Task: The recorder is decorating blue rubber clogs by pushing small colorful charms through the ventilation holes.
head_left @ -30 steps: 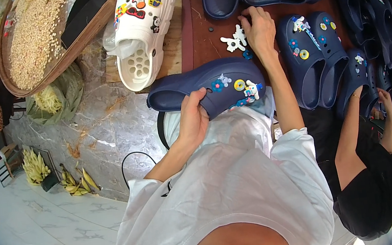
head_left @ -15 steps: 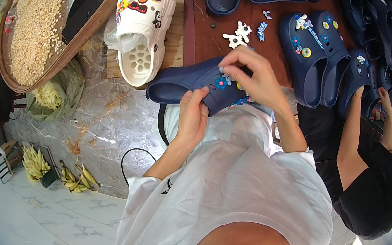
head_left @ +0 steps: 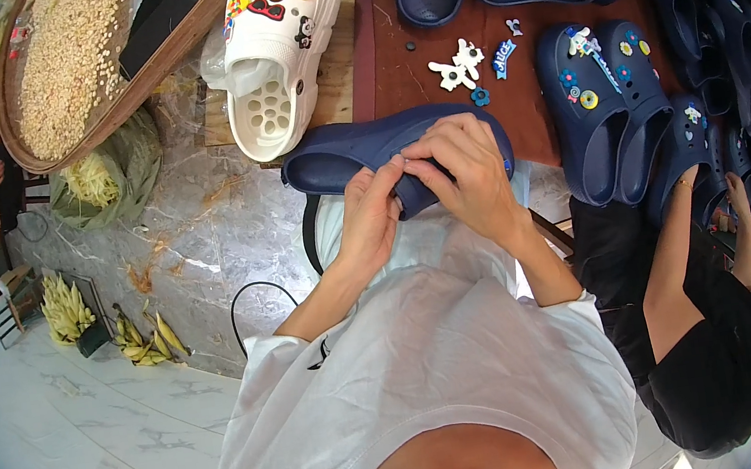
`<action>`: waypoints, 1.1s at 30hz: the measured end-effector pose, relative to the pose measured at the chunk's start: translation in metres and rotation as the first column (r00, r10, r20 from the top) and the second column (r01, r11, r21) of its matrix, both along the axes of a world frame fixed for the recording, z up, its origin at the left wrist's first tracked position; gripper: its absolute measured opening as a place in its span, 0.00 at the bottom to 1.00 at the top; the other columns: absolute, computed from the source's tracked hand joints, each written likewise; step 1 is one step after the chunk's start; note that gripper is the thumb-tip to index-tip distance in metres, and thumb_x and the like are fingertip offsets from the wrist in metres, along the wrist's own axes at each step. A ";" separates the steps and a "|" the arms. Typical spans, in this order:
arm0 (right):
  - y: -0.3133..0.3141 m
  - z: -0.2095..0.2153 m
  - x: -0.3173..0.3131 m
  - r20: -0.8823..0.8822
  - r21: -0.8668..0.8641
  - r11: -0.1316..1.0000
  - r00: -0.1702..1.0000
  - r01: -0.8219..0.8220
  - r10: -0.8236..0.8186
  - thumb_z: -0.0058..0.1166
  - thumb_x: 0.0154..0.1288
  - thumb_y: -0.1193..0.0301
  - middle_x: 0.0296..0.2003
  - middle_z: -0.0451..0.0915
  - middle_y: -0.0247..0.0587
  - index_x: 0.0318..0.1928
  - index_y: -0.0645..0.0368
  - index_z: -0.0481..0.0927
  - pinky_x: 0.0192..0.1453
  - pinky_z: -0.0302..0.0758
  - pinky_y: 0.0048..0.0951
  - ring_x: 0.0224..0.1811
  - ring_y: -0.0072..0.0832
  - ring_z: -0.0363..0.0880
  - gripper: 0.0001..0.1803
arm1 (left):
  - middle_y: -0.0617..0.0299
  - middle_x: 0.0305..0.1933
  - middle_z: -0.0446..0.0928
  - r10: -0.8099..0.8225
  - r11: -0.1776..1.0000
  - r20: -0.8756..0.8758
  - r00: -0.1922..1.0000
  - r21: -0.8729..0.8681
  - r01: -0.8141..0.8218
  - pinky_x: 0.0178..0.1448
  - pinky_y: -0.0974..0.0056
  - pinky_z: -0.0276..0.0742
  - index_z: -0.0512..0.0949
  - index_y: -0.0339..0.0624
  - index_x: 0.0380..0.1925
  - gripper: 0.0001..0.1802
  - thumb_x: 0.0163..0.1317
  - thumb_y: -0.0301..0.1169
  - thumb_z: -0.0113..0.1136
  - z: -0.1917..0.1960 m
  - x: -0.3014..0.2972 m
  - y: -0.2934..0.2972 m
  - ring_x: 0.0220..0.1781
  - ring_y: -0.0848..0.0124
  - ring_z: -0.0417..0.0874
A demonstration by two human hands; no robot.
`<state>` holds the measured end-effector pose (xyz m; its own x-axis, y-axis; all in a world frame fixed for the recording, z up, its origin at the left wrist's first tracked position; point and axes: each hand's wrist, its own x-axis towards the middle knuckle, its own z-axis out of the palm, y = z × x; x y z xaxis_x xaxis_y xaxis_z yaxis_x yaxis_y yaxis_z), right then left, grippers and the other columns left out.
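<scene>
A navy clog [head_left: 328, 166] lies sideways before me, its open heel to the left. My left hand [head_left: 364, 222] grips its near side, thumb and fingertips pressed at the strap edge. Over the clog's upper, my right hand [head_left: 471, 173] is closed in a pinch close to the left fingertips; whatever is between those fingers is hidden. Just beyond, on the brown surface, lie white rabbit-shaped charms [head_left: 458, 67], a blue flower charm [head_left: 480, 96], a blue lettered charm [head_left: 502, 58] and a small blue-grey charm [head_left: 513, 26].
A white clog with charms [head_left: 275, 66] stands to the left, beyond it a basket of kernels [head_left: 28, 154]. A decorated navy pair [head_left: 585, 119] sits to the right, near many more navy clogs. A co-worker's arm [head_left: 672, 260] reaches in there; another person sits far left.
My right hand has moved left and down along the clog to meet my left fingertips. A blue flower charm now lies on the brown surface. The left hand keeps its hold.
</scene>
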<state>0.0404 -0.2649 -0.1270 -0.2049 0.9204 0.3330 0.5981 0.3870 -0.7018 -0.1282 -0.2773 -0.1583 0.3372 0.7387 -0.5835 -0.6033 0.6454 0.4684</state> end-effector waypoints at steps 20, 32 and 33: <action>-0.014 -0.007 0.001 -0.024 -0.028 0.995 0.995 0.097 -0.098 0.72 0.50 0.72 0.40 0.78 0.37 0.43 0.57 0.87 0.50 0.71 0.38 0.47 0.38 0.75 0.16 | 0.64 0.43 0.84 -0.039 0.999 -0.113 0.993 -0.015 0.037 0.46 0.74 0.78 0.80 0.38 0.45 0.08 0.69 0.29 0.63 0.015 0.005 0.006 0.45 0.82 0.83; -0.014 0.000 0.005 -0.007 -0.116 0.991 0.997 0.074 -0.075 0.68 0.54 0.76 0.41 0.80 0.34 0.42 0.54 0.89 0.52 0.69 0.35 0.49 0.36 0.75 0.13 | 0.60 0.51 0.84 -0.112 0.990 -0.251 0.961 0.059 0.130 0.55 0.68 0.80 0.79 0.34 0.52 0.13 0.68 0.24 0.62 0.006 0.004 0.001 0.50 0.75 0.84; -0.015 0.001 0.005 0.005 -0.124 0.991 0.998 0.057 -0.057 0.68 0.53 0.76 0.41 0.80 0.35 0.43 0.54 0.89 0.53 0.69 0.36 0.49 0.36 0.75 0.14 | 0.60 0.51 0.84 -0.111 0.990 -0.251 0.962 0.059 0.129 0.55 0.68 0.80 0.79 0.34 0.52 0.13 0.68 0.24 0.62 0.006 0.005 0.000 0.50 0.75 0.84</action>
